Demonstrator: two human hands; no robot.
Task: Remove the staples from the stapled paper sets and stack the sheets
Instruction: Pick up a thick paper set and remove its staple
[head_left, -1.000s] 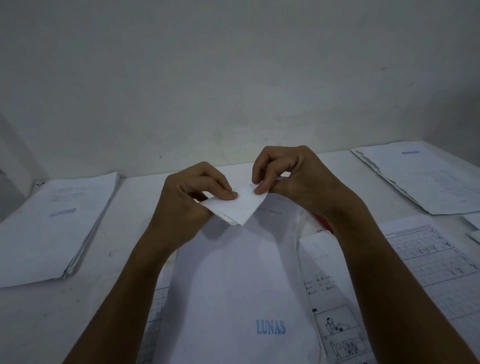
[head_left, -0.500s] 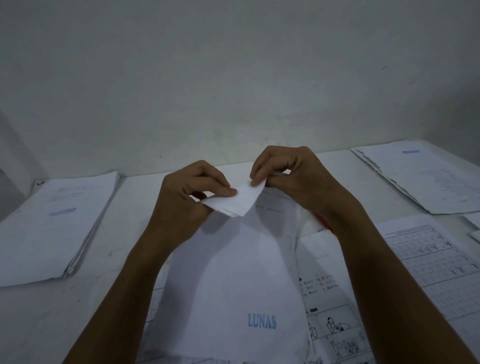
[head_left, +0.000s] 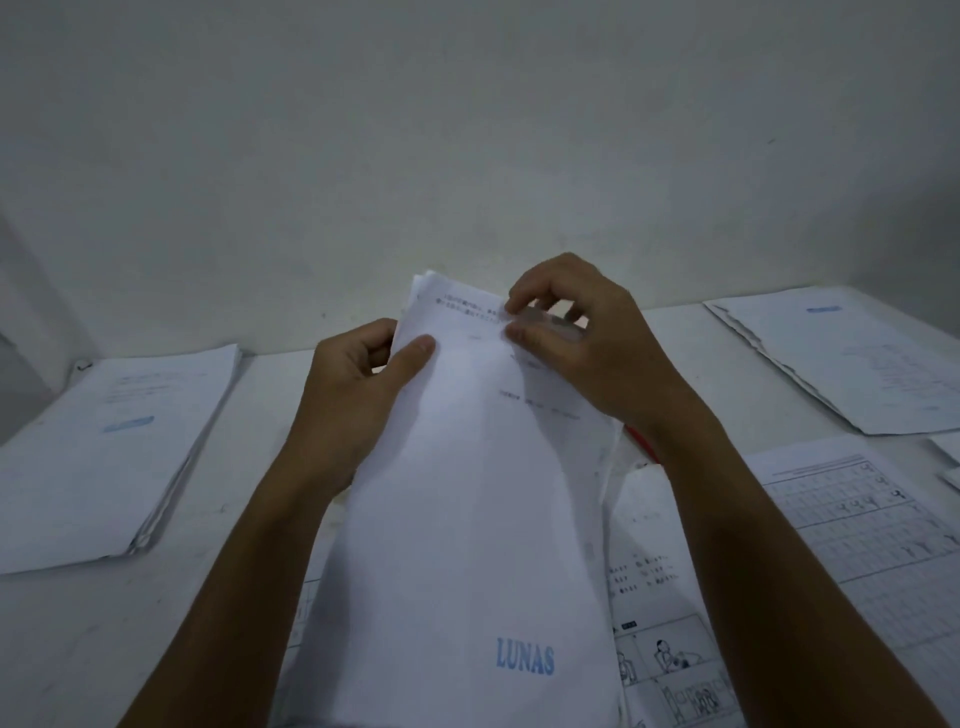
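Note:
I hold a set of white sheets (head_left: 467, 493) stamped "LUNAS" in blue, raised off the table in front of me. My left hand (head_left: 358, 395) grips its upper left edge, thumb on the top page and fingers behind. My right hand (head_left: 582, 338) pinches the top edge of the sheets near the upper right, fingertips blurred. The top corner now lies flat, showing printed lines. No staple is visible.
A thick stack of papers (head_left: 104, 452) lies on the white table (head_left: 218, 582) at the left, another stack (head_left: 852, 364) at the far right. Loose worksheets (head_left: 852, 519) with grids and drawings lie under my right forearm. A red object (head_left: 641, 441) peeks out below my right wrist.
The folded-down top corner has been flipped back up and flattened. Both hands rose slightly; the right hand shifted to pinch the top edge, the left thumb now on the page.

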